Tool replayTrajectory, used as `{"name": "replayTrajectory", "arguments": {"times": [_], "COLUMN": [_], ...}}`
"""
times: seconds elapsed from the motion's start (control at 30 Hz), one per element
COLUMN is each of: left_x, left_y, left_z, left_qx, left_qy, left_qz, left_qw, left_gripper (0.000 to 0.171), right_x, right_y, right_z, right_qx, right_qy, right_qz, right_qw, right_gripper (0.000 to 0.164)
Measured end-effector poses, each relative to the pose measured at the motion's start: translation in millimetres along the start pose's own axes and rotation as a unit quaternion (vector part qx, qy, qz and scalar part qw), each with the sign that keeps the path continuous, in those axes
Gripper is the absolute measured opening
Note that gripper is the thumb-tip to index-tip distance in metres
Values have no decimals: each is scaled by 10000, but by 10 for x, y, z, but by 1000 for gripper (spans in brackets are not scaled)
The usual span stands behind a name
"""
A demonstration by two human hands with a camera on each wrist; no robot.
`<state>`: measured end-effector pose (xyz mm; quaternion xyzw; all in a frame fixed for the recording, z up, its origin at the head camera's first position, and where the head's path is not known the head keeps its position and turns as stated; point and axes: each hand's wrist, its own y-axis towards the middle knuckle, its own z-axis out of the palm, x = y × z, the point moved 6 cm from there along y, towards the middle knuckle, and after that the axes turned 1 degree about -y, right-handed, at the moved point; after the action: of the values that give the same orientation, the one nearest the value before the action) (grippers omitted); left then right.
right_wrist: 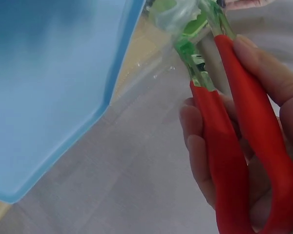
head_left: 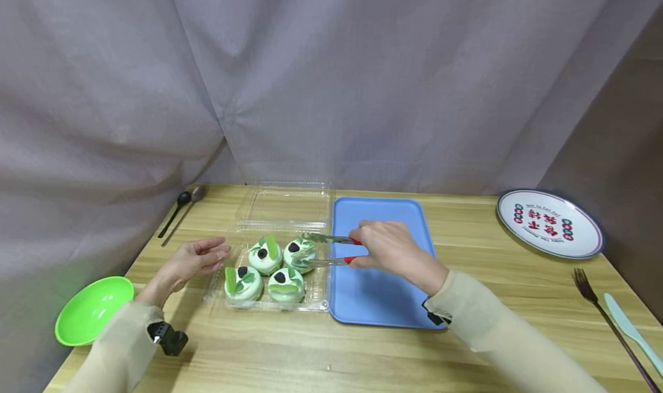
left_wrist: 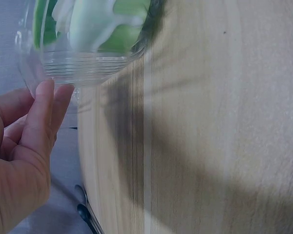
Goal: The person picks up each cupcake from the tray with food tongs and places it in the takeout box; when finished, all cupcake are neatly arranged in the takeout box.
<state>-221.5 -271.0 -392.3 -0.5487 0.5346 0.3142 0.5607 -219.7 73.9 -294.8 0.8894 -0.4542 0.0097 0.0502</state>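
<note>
My right hand [head_left: 391,249] grips a pair of tongs [right_wrist: 224,146] by their red handles. The metal tong arms [head_left: 328,262] reach left over the blue tray's edge, with their ends on either side of the back-right cupcake [head_left: 300,255]. That cake and several others, such as the front-left cupcake [head_left: 243,285], have pale green cream, a dark berry and green garnish. They sit in a clear plastic box [head_left: 317,292] whose lid [head_left: 285,203] lies open behind. My left hand [head_left: 199,258] is at the box's left side, its fingertips [left_wrist: 45,92] at the rim, fingers fairly straight.
The blue tray [head_left: 373,301] lies right of the box, under my right hand. A green bowl [head_left: 93,309] is at the left edge; a black spoon [head_left: 176,214] and a grey spoon [head_left: 186,214] lie behind it. Far right are an oval plate [head_left: 549,244], a fork [head_left: 603,306] and a pale knife [head_left: 629,329].
</note>
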Motion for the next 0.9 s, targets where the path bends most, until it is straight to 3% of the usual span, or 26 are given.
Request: {"name": "replayTrajectory", "arguments": {"times": [0.3,0.4,0.53,0.67,0.73,0.83,0.9], "left_x": [-30,-33,-14,15,18,14,9], "left_y": [-15,-21,-8,-4,-1,-1,-3], "left_z": [26,34,51,60,56,36,19], "left_qx": [32,31,91,137,123,89,61], "left_qy": [56,59,45,9,4,-3,11], "left_qz": [-8,-24,-49,-70,-71,-58,-45], "left_qw": [10000,10000,9999,9999,9999,9999,10000], "left_gripper": [60,60,60,61,61,61,61], "right_x": [72,68,0,-203,-400,-808,-1111], "right_y": [-77,-82,-106,-251,-387,-658,-862], "right_z": [5,19,27,11,25,120,240], "right_qx": [-571,-530,-363,-565,-899,-1448,-1538], "right_qy": [-645,-649,-222,807,1572,2558,3013], "right_qz": [-375,-354,-192,146,516,1323,1908], "right_qw": [9956,9959,9989,9950,9821,9466,9215], "right_gripper": [32,34,40,48,54,61,61]}}
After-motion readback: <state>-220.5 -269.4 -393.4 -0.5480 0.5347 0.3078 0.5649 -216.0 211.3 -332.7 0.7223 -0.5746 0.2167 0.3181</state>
